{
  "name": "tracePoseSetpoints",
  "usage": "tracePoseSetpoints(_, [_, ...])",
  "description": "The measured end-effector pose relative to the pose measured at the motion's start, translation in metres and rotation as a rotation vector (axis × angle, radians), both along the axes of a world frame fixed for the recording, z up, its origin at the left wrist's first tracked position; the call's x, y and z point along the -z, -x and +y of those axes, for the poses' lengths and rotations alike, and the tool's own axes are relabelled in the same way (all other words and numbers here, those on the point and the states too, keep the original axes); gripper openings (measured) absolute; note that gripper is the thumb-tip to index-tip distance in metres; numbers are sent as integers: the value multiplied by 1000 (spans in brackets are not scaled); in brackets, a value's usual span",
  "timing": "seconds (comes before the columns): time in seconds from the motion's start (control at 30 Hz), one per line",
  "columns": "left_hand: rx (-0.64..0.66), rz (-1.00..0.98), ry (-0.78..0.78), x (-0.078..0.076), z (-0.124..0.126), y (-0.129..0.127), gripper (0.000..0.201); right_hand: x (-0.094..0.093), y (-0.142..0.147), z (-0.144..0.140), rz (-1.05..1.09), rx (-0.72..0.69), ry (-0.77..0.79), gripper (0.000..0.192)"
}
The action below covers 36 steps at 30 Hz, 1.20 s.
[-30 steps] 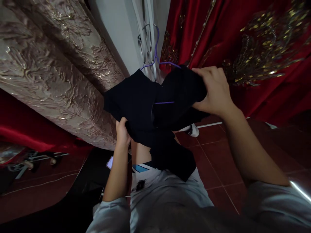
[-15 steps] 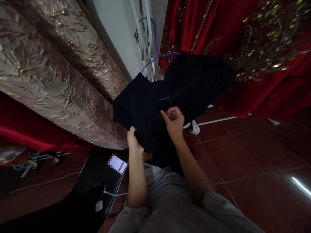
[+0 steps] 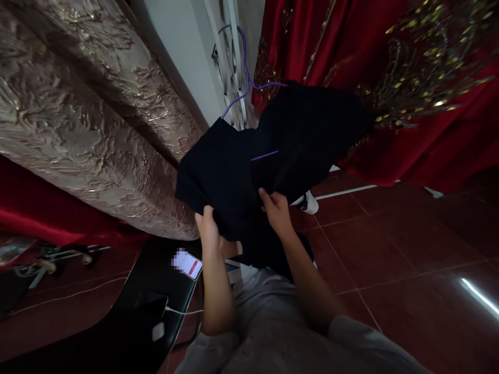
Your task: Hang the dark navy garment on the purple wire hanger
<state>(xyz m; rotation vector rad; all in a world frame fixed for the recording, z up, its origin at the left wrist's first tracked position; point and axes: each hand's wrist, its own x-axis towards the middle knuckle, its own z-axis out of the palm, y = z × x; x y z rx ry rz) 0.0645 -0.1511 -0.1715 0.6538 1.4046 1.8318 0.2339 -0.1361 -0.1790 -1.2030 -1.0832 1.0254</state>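
Left hand (image 3: 209, 228) is clamped on the lower edge of the dark garment (image 3: 268, 156), fingers tucked out of sight behind the fabric with the thumb pressed on the front, and the right hand (image 3: 277, 210) pinches the cloth just beside it, at about three o'clock of the left, fingers curled shut into a fold. The garment spreads up and away from both grips toward twelve and one o'clock, draped over a purple hanger (image 3: 249, 83) whose hook climbs up by the white wall (image 3: 183, 57). A short purple bar shows across the cloth near its middle. At nine o'clock hangs a pale embossed fabric (image 3: 78, 119); at two o'clock, red cloth with gold embroidery (image 3: 409, 88). Down at seven o'clock a phone (image 3: 187, 264) lies lit on a black surface (image 3: 128, 322), with red floor tiles (image 3: 390, 249) off to four o'clock.
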Motion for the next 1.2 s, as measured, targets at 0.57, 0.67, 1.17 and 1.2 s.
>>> tracePoseSetpoints(0.57, [358,224,-237,45,4,-66,13,2,-6,-8,-18,-315,-38,40])
tracePoseSetpoints(0.67, [377,321,-263,35,8,-65,7,-10,-10,-2,98,-421,25,33])
tracePoseSetpoints(1.17, [845,807,-280,-29,40,-38,5,-155,-13,65,121,-190,-387,35])
tracePoseSetpoints(1.2, [880,808,-325,-51,38,-35,14,-151,-13,63,94,-198,-386,35])
